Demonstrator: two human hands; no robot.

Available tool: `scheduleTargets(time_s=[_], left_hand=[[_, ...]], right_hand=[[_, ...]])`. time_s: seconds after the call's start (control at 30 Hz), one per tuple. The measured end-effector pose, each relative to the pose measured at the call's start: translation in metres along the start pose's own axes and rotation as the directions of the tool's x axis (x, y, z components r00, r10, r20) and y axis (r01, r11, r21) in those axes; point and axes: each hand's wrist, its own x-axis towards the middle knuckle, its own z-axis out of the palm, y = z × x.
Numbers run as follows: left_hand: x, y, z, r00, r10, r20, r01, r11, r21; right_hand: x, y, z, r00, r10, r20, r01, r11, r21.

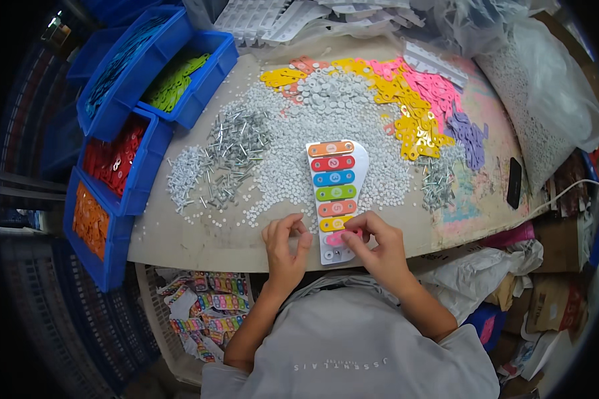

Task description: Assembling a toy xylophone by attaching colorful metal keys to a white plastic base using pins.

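Observation:
A toy xylophone (361, 166) with a white base lies upright before me at the table's front edge. Coloured bars run down it: orange, red, blue, green, salmon and yellow. At its near end, a pink bar (338, 238) is pinched between the thumb and fingers of my right hand (378, 247), against the base. Below that bar, part of the white base shows bare. My left hand (285, 249) hovers just left of the base, fingers curled toward the thumb; whatever they may hold is too small or hidden to see.
White washers (279, 166) cover the table's middle, with metal pins (236, 143) on their left. Yellow bars (412, 123), pink bars (432, 90) and purple bars (468, 139) lie right. Blue bins (133, 193) stand left; a basket (160, 326) of finished xylophones sits below. A phone (514, 183) lies right.

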Motion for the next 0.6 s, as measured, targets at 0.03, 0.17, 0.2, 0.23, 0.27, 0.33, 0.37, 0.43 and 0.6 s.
scheduleTargets(time_s=[0.03,0.17,0.2,0.23,0.27,0.33,0.37,0.43,0.6], left_hand=[[-0.001,0.002,0.001,1.000,0.006,0.016,-0.006,1.000,-0.025],[-0.003,0.007,0.003,0.997,0.040,0.063,-0.040,0.999,0.009],[-0.002,0.009,0.004,0.996,0.048,0.069,-0.051,0.998,0.036],[-0.001,0.010,0.004,0.996,0.057,0.074,-0.062,0.996,0.064],[-0.001,0.010,0.005,0.995,0.058,0.075,-0.062,0.996,0.063],[-0.001,0.009,0.006,0.995,0.051,0.091,-0.057,0.996,0.071],[0.000,0.010,0.007,0.994,0.054,0.093,-0.060,0.996,0.068],[0.001,0.012,0.009,0.994,0.033,0.102,-0.040,0.997,0.063],[-0.003,0.006,0.012,0.992,-0.049,0.115,0.049,0.999,0.009]], right_hand=[[-0.002,0.003,0.002,0.997,-0.076,-0.034,0.072,0.992,-0.099],[-0.005,0.011,0.011,0.991,-0.133,-0.022,0.129,0.982,-0.135],[-0.005,0.013,0.012,0.991,-0.132,-0.024,0.127,0.982,-0.137],[-0.005,0.015,0.014,0.990,-0.139,0.001,0.137,0.975,-0.174],[-0.005,0.016,0.014,0.989,-0.146,0.026,0.148,0.967,-0.209],[-0.004,0.017,0.013,0.986,-0.166,0.021,0.166,0.954,-0.248],[-0.004,0.017,0.012,0.982,-0.187,0.017,0.184,0.940,-0.286],[-0.004,0.017,0.007,0.979,-0.201,-0.029,0.181,0.929,-0.324],[-0.005,0.031,-0.018,0.978,-0.205,-0.039,0.174,0.904,-0.391]])
